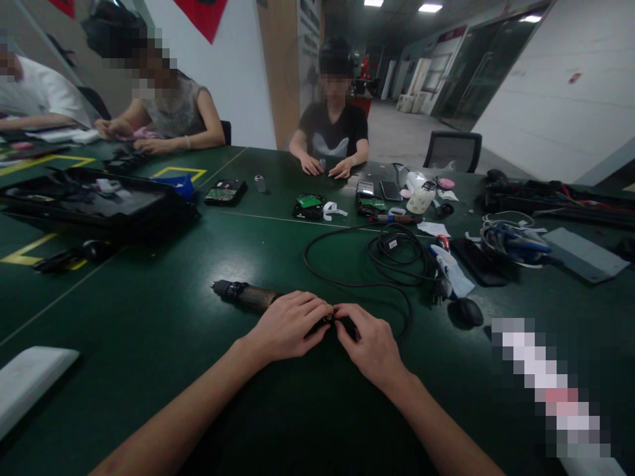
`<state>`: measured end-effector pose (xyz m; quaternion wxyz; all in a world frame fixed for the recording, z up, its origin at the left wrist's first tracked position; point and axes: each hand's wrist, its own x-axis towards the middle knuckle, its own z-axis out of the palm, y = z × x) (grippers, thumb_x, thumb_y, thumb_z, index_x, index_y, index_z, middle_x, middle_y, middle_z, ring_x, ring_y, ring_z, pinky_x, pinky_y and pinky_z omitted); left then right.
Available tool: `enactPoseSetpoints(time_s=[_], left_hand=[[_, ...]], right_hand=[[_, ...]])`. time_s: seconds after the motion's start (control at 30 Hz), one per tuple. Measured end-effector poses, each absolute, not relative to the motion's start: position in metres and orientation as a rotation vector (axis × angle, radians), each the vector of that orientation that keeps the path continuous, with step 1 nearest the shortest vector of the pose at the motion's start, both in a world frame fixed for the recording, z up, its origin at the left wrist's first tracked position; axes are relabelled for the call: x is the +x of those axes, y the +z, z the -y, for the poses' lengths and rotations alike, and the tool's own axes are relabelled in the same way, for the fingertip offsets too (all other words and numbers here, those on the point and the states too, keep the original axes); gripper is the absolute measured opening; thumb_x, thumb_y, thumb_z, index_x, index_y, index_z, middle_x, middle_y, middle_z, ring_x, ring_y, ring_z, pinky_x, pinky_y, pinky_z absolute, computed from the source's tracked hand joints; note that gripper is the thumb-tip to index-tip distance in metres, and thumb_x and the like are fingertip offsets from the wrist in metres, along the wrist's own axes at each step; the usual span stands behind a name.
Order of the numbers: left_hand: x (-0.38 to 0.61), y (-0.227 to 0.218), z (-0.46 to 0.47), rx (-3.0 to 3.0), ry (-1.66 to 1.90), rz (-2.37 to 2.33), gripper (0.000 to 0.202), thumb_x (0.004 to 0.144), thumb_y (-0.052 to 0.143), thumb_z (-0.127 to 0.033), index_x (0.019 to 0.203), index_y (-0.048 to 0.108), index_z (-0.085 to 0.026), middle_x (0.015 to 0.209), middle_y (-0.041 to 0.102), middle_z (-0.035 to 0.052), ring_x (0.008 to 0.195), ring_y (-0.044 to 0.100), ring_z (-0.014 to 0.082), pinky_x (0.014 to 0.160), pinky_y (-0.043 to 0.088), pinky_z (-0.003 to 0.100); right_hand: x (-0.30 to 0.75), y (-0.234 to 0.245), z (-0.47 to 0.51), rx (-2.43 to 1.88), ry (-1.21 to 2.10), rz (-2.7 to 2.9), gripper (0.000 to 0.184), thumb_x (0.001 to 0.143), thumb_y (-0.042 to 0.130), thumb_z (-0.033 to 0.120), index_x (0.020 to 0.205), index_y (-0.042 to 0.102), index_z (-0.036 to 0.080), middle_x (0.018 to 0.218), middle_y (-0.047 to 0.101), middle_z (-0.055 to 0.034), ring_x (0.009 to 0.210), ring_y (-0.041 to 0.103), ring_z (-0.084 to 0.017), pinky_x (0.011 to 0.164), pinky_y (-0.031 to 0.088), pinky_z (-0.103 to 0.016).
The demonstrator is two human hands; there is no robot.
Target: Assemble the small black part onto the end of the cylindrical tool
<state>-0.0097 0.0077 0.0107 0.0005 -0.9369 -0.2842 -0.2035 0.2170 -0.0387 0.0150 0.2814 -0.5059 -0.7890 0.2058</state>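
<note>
At the near left, a white, flat-topped slab point(34, 380) is seen on the dark green tabletop point(163, 370). Farther in, at the middle, a dark brown and black, cylinder-shaped power tool point(248, 296) is held by the left hand point(292, 325), whose fingers are curled closed over its rear part; its narrow tip is pointed left. The right hand point(373, 344) is brought up just beside the left fingertips, its fingers bent and thumb drawn close; what is pinched there is too small and dark to tell. Beyond the hands, a thin black rubbery cable point(357, 285) is spread in loose loops, and to its right a rounded black computer mouse point(467, 312) is placed. Farther off, a wide black plastic tray point(124, 210) is set at the left, and a black casing with a green circuit board point(310, 201) near the middle. At the far side, a person in a black T-shirt point(342, 129) is seated.
</note>
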Motion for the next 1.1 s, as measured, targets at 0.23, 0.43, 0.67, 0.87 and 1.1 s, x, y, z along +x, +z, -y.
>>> enactPoseSetpoints(time_s=[0.23,0.43,0.67,0.87,1.1], left_hand=[[-0.0091,0.0067,-0.0090,-2.905,-0.622,0.928,0.020,0.107,0.050,-0.034,0.113,0.062,-0.020,0.106,0.071,0.0038,0.099,0.068,0.0200,0.087,0.050,0.036],[-0.0085,0.0037,-0.0094,-2.882,-0.645,0.932,0.020,0.108,0.050,-0.035,0.112,0.062,-0.020,0.105,0.071,0.0040,0.097,0.068,0.0197,0.085,0.051,0.035],[-0.0100,0.0128,-0.0062,-2.983,-0.608,0.892,0.022,0.102,0.054,-0.030,0.121,0.061,-0.021,0.117,0.071,0.0050,0.108,0.067,0.0225,0.092,0.051,0.039],[-0.0100,0.0048,-0.0092,-2.932,-0.628,0.934,0.020,0.107,0.050,-0.033,0.117,0.061,-0.020,0.114,0.071,0.0049,0.105,0.067,0.0209,0.089,0.051,0.037],[-0.0099,0.0122,-0.0065,-2.980,-0.602,0.896,0.024,0.103,0.054,-0.032,0.123,0.060,-0.021,0.120,0.070,0.0045,0.108,0.067,0.0218,0.090,0.050,0.038]], right_hand=[[0.2170,0.0123,0.0384,-1.386,0.520,2.116,0.017,0.100,0.058,0.023,0.116,0.064,0.027,0.124,0.073,-0.0029,0.092,0.075,-0.021,0.076,0.058,-0.032],[0.2184,0.0098,0.0380,-1.375,0.553,2.089,0.020,0.099,0.059,0.024,0.119,0.062,0.026,0.124,0.073,-0.0037,0.079,0.073,-0.018,0.069,0.057,-0.031],[0.2178,0.0106,0.0383,-1.382,0.564,2.077,0.018,0.100,0.058,0.023,0.117,0.062,0.027,0.121,0.074,-0.0019,0.079,0.072,-0.018,0.072,0.056,-0.031],[0.2173,0.0124,0.0387,-1.376,0.563,2.082,0.019,0.100,0.057,0.023,0.118,0.063,0.027,0.122,0.073,-0.0026,0.079,0.072,-0.018,0.072,0.056,-0.031],[0.2176,0.0124,0.0379,-1.378,0.545,2.087,0.019,0.099,0.058,0.022,0.116,0.064,0.027,0.119,0.075,-0.0017,0.076,0.071,-0.017,0.068,0.054,-0.029]])
